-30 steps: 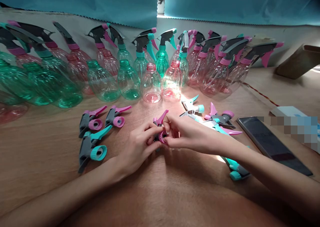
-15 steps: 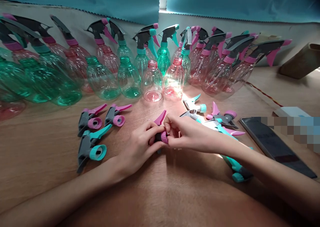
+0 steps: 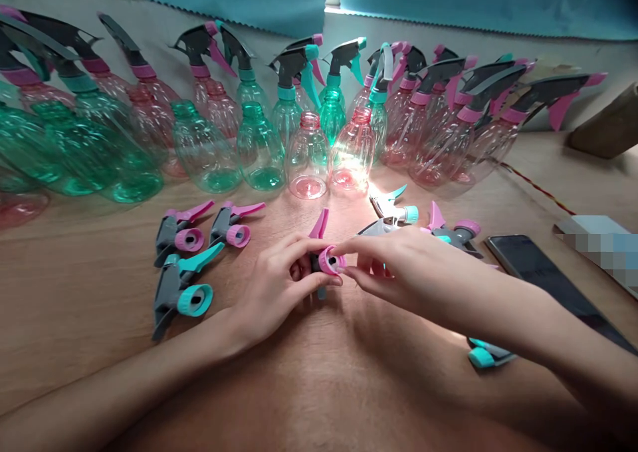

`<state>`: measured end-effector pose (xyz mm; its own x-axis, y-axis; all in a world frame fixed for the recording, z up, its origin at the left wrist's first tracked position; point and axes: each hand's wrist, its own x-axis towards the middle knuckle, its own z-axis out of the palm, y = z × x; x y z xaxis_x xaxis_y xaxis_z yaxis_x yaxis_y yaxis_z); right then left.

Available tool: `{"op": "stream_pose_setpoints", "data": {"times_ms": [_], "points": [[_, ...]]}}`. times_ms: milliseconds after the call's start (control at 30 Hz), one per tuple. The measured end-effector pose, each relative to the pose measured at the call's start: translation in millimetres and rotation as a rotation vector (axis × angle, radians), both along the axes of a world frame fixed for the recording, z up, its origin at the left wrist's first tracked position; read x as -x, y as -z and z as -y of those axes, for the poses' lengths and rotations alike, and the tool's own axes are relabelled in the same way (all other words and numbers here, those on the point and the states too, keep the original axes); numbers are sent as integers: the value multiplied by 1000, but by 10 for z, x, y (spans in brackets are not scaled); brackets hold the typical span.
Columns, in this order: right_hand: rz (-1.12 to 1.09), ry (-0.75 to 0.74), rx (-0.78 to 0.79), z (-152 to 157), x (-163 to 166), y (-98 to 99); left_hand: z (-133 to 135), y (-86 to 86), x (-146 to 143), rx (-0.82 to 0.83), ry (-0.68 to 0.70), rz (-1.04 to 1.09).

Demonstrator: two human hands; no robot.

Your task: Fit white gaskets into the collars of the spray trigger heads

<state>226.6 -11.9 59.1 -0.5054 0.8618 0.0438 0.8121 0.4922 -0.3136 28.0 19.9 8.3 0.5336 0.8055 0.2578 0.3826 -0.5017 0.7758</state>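
My left hand [image 3: 279, 272] grips a grey and pink trigger spray head [image 3: 319, 226] low over the middle of the table. Its pink collar [image 3: 329, 260] faces me, with the round opening showing. At the collar's right edge, the thumb and forefinger of my right hand [image 3: 393, 259] pinch the rim. To the left lie two pink-collared spray heads [image 3: 189, 239] and one with a turquoise collar [image 3: 195, 300]. Beyond my right hand are more loose spray heads [image 3: 393, 206], some partly hidden by my arm.
Along the back stand green bottles [image 3: 262, 153] and pink bottles [image 3: 308, 163], several without tops. Others wear spray heads. A phone [image 3: 548, 279] lies at right, near a white box [image 3: 593, 229] and a thin red-yellow cable [image 3: 538, 186]. A brown block [image 3: 605, 126] sits farther back.
The collar has turned more toward me, and its opening now shows. My right hand's fingers have loosened and shifted slightly to the right. The view has moved a little.
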Motion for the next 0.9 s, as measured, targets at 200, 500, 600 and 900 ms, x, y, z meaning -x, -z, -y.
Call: {"op": "stream_pose_setpoints", "data": {"times_ms": [200,500,600,900], "points": [[-101,-30,66,-23,13,11,-13,-19,1,77,-7,69],[-319,-77,191,-181,-57,50,-26,-28,16,154,10,68],[-325,-66,168,-196,-71,50,-29,-15,5,179,16,86],[-354,-15,164,-177,-45,-13,-36,2,3,195,62,83]]}}
